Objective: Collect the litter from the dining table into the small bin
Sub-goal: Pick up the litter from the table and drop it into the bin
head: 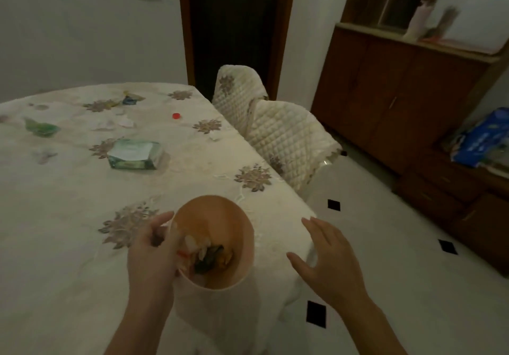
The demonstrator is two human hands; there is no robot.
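A small peach-coloured bin (220, 217) stands near the table's near right corner, with wrappers and scraps lying in its bottom. My left hand (153, 252) grips its left rim, fingers curled over the edge. To the right of the bin my right hand (329, 255) hovers over the table corner, open, fingers spread, holding nothing. Litter lies on the floral tablecloth (68, 230): a red bottle cap (176, 116), a green wrapper (41, 127), white paper scraps (125, 122), a blue-yellow wrapper (129, 98) and a small white scrap (214, 136).
A green tissue pack (135, 154) lies mid-table. Two chairs with quilted covers (286, 137) are pushed against the table's right edge. A wooden cabinet (399, 93) lines the right wall, with a blue package (482, 140) on a low unit. A dark doorway (234, 24) is behind.
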